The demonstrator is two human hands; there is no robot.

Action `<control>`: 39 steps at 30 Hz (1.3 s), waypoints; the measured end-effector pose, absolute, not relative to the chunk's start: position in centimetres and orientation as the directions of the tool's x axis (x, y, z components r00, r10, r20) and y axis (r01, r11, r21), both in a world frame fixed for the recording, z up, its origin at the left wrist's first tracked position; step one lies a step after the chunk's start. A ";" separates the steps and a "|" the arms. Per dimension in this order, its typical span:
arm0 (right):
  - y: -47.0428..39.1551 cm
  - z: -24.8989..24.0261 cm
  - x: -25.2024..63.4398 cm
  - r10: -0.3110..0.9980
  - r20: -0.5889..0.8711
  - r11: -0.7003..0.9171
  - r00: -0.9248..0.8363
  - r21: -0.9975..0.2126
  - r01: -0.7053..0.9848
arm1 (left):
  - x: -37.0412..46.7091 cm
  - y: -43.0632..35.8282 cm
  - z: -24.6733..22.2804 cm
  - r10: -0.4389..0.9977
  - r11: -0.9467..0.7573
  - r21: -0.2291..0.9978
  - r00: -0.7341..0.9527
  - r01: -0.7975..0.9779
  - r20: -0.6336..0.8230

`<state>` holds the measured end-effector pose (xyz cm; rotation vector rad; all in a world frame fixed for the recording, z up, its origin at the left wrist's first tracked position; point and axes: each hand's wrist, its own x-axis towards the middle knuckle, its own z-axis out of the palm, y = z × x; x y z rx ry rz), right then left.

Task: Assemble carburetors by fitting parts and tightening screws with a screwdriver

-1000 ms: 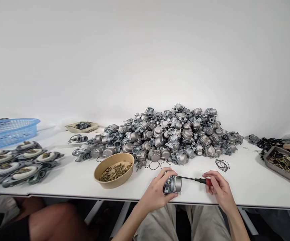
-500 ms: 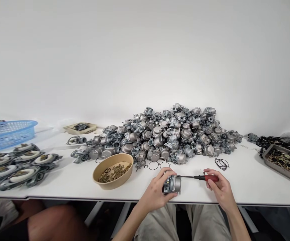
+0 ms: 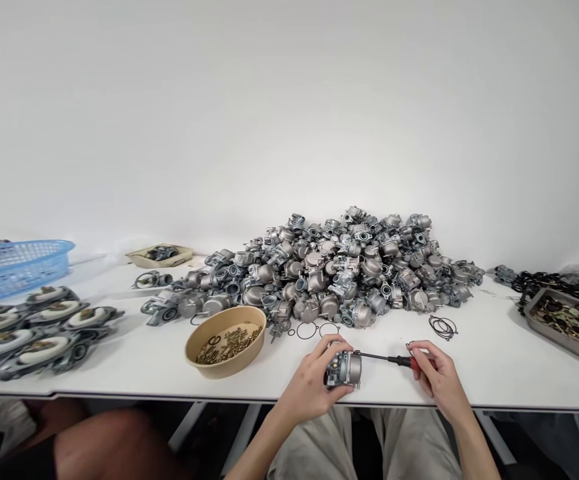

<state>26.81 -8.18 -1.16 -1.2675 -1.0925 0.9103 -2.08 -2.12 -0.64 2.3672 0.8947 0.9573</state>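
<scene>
My left hand point(image 3: 315, 377) is closed around a grey metal carburetor point(image 3: 350, 368) near the front edge of the table, its round bowl facing right. In my right hand point(image 3: 437, 373) is a screwdriver point(image 3: 399, 361) with a red and black handle. The shaft points left, and its tip meets the upper edge of the carburetor; the exact contact point is too small to make out. My right fingers hide much of the red handle. Thin black rubber rings point(image 3: 442, 327) lie just beyond my right hand, and more rings point(image 3: 307, 330) lie behind the carburetor.
A large carburetor pile point(image 3: 319, 273) fills the middle back. Left of my hands stands a tan bowl point(image 3: 193, 355) of small brass parts. Parts with white rings point(image 3: 52, 348) and a blue basket point(image 3: 44, 267) are far left; a metal tray point(image 3: 559, 340) is right. Someone's leg point(image 3: 114, 443) shows lower left.
My right fingers have shifted their grip on the red handle, covering more of it, and the handle end has dipped slightly. My left hand and the carburetor stay in place.
</scene>
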 end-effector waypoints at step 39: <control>-8.5 0.7 26.8 0.976 0.117 0.133 0.183 -0.988 -0.078 | -1.9 -2.0 -0.6 0.669 -0.732 0.574 0.550 0.368 0.500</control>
